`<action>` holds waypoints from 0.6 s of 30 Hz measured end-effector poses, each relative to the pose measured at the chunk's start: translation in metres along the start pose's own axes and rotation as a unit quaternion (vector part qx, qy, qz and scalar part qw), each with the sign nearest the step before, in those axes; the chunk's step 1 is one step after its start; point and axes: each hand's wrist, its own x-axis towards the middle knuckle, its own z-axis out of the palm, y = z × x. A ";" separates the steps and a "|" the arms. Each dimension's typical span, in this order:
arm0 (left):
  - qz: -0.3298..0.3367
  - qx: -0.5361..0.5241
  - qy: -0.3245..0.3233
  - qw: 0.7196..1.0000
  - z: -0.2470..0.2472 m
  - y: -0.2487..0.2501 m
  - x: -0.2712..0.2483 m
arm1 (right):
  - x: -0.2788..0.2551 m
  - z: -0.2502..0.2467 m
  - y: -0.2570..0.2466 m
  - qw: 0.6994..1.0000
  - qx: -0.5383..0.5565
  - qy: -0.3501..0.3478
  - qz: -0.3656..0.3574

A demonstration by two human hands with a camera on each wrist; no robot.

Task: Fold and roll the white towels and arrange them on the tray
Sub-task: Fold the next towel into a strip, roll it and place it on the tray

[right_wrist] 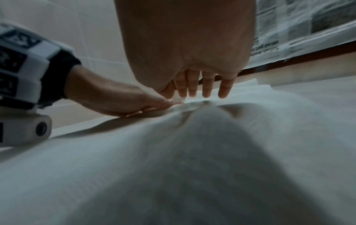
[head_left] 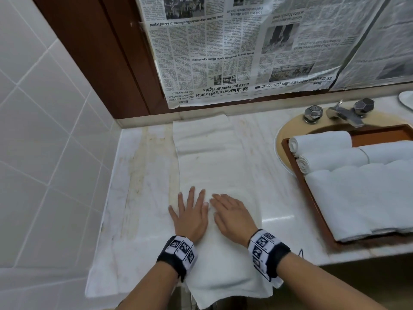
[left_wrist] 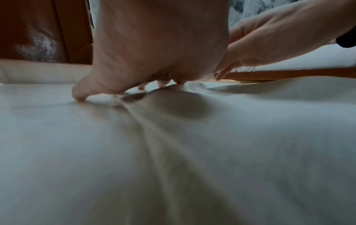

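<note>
I have the long white terry towel (head_left: pixel 214 175), folded into a narrow strip, lying on the pale marble counter (head_left: pixel 138 198) and running from the wall to the near edge, where its end droops over. My left hand (head_left: pixel 190 213) lies flat on it with fingers straight and spread, the thumb out past the strip's left edge. My right hand (head_left: pixel 232 217) lies flat just beside it, fingers straight and close together, tips nearly meeting the left fingertips.

Handling judgement: the cloth is soft, light and limp; it ripples ahead of the fingers. I would take hold at the overhanging end behind my wrists and roll forward.

Right of my right hand, the brown wooden tray (head_left: pixel 317 198) holds two rolled white towels (head_left: pixel 321 151) and a folded white stack (head_left: pixel 362 198).
</note>
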 end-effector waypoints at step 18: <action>-0.024 0.048 -0.012 0.998 0.007 0.002 0.005 | -0.013 0.019 0.000 0.997 0.002 -0.080 0.014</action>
